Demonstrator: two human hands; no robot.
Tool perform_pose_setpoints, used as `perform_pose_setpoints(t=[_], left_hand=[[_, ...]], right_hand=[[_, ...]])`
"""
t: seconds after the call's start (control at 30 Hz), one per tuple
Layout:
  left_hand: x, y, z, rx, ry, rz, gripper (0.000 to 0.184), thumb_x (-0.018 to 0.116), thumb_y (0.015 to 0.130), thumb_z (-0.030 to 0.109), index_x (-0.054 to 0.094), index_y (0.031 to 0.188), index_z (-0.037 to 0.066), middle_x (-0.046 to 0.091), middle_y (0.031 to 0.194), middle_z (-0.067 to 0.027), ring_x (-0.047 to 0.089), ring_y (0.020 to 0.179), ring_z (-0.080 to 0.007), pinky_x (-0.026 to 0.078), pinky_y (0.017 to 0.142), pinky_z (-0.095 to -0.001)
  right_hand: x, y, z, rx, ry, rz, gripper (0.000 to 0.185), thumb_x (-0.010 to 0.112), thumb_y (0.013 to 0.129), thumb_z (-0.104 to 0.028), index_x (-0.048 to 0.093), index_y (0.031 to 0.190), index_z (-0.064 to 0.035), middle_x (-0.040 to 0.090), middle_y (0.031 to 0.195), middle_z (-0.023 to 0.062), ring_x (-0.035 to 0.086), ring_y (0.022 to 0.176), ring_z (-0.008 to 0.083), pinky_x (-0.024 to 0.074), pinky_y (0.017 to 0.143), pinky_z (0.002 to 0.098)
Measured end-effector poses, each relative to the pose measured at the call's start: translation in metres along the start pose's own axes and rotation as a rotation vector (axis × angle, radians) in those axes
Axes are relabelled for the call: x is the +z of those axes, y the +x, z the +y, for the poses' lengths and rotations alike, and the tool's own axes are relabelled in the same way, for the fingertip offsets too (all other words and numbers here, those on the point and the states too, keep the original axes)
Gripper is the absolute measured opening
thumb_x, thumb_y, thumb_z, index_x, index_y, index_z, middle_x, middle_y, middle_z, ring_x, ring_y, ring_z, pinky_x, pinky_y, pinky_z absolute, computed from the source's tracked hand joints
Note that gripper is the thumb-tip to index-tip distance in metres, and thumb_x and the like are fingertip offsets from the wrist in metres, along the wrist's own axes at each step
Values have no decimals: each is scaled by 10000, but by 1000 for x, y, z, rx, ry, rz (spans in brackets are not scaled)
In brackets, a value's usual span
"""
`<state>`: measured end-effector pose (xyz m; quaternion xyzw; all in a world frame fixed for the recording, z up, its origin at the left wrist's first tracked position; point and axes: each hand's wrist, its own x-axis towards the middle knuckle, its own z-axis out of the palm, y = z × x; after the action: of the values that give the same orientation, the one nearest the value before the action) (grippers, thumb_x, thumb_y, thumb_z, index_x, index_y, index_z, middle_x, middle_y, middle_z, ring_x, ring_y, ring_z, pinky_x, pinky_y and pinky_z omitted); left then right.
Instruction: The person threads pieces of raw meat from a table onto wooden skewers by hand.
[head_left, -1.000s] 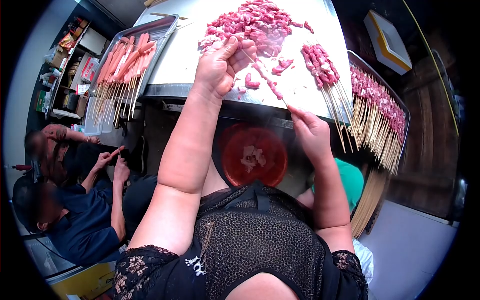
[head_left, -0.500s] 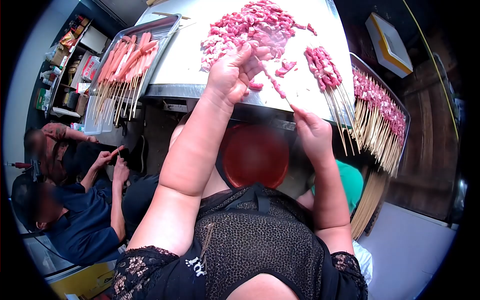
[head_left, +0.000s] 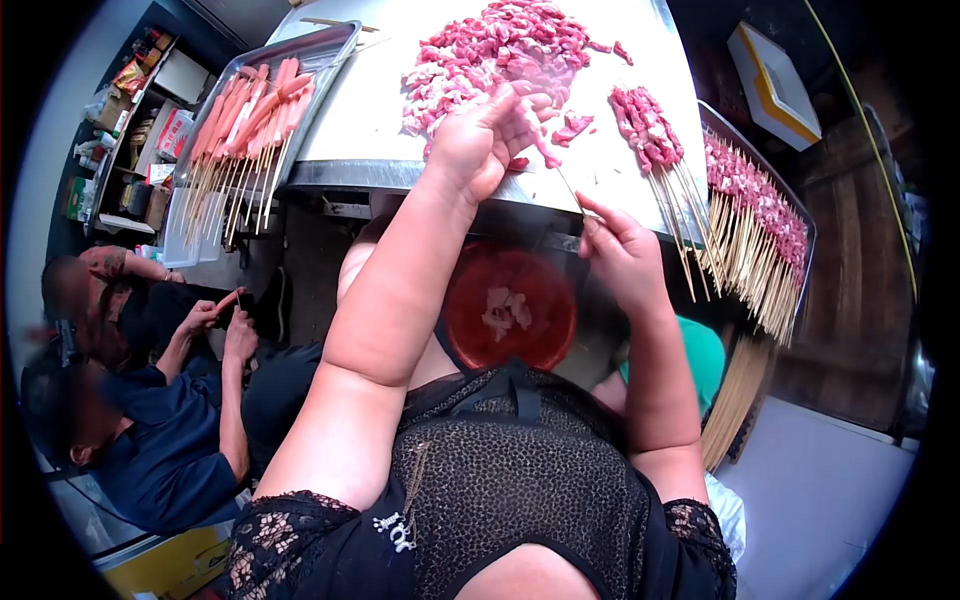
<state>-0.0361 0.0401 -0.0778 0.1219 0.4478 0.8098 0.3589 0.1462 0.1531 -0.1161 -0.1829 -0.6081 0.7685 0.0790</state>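
Note:
My left hand is closed round the meat on the upper part of a skewer, beside the pile of raw meat pieces. The fingers of my right hand pinch the bare lower end of that thin skewer, near the table's front edge. Below my left fingers, a small piece of meat shows on the stick. To the right, several finished meat skewers lie together on the white table, their sticks pointing toward me.
A tray of sausage skewers is at the left; another of meat skewers is at the right. A red basin sits below the table edge. Two people sit at the lower left, one holding a sausage. Bare sticks lie lower right.
My left hand has moved right and down along the skewer, covering more of its meat. My right hand still holds the lower end.

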Motion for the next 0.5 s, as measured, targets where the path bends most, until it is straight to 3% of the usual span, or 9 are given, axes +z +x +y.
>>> perform_pose_setpoints(t=[0.07, 0.1, 0.13, 0.2, 0.23, 0.27, 0.37, 0.47, 0.5], left_hand=[[0, -1, 1, 35, -199, 11, 288, 393, 974, 231, 479, 1107, -10, 572, 1092, -234, 591, 997, -295, 507, 871, -425], [-2, 1, -5, 42, -216, -22, 292, 369, 980, 246, 463, 1099, -4, 577, 1031, -197, 588, 973, -298, 498, 876, -442], [2, 0, -13, 43, -195, -4, 270, 372, 982, 236, 470, 1072, 1, 567, 876, -123, 587, 832, -239, 511, 828, -402], [2, -3, -19, 28, -173, 9, 256, 379, 983, 229, 472, 1058, 3, 504, 760, -60, 517, 689, -171, 506, 746, -344], [9, -6, -19, 20, -242, 69, 230, 389, 982, 233, 478, 1009, 23, 415, 681, -10, 408, 591, -113, 449, 617, -269], [8, -5, -21, 24, -247, 66, 230, 389, 982, 233, 478, 1009, 23, 415, 681, -10, 408, 591, -113, 449, 617, -269], [14, -10, -21, 4, -339, 68, 220, 402, 977, 267, 458, 887, 74, 319, 623, 29, 303, 517, -71, 282, 468, -209], [21, -17, -15, -8, -284, 110, 226, 405, 976, 277, 450, 874, 80, 309, 615, 31, 288, 514, -67, 266, 452, -205], [21, -17, -16, -5, -250, 119, 252, 404, 974, 318, 458, 955, 73, 318, 632, 27, 287, 512, -65, 259, 443, -197]], right_hand=[[3, -2, 6, -263, -345, 95, 268, 527, 887, -54, 618, 1140, -50, 544, 666, -21, 472, 567, 45, 399, 534, 192], [5, -2, 9, -286, -376, 121, 269, 529, 880, -43, 620, 1132, -53, 549, 661, 5, 485, 572, 56, 414, 546, 202], [6, -3, 7, -290, -386, 120, 269, 529, 880, -43, 620, 1132, -53, 549, 661, 5, 485, 572, 56, 414, 546, 202], [11, -7, 3, -308, -483, 111, 261, 537, 873, -41, 624, 1119, -47, 550, 655, 24, 486, 573, 57, 419, 549, 208], [14, -8, 3, -339, -499, 106, 262, 547, 864, -32, 622, 1115, -41, 552, 653, 33, 489, 569, 58, 425, 549, 214], [16, -9, 3, -342, -506, 105, 262, 547, 864, -32, 622, 1115, -41, 552, 653, 33, 489, 569, 58, 425, 549, 214], [24, -15, 1, -293, -475, 97, 257, 555, 854, -12, 625, 1101, -29, 567, 651, 37, 481, 563, 50, 427, 541, 207], [33, -22, -4, -254, -449, 59, 315, 488, 854, 10, 596, 1150, 4, 560, 788, -41, 467, 645, 36, 407, 596, 174], [34, -23, -3, -248, -439, 58, 295, 507, 867, -10, 598, 1147, 2, 555, 799, -48, 458, 651, 29, 397, 593, 170]])
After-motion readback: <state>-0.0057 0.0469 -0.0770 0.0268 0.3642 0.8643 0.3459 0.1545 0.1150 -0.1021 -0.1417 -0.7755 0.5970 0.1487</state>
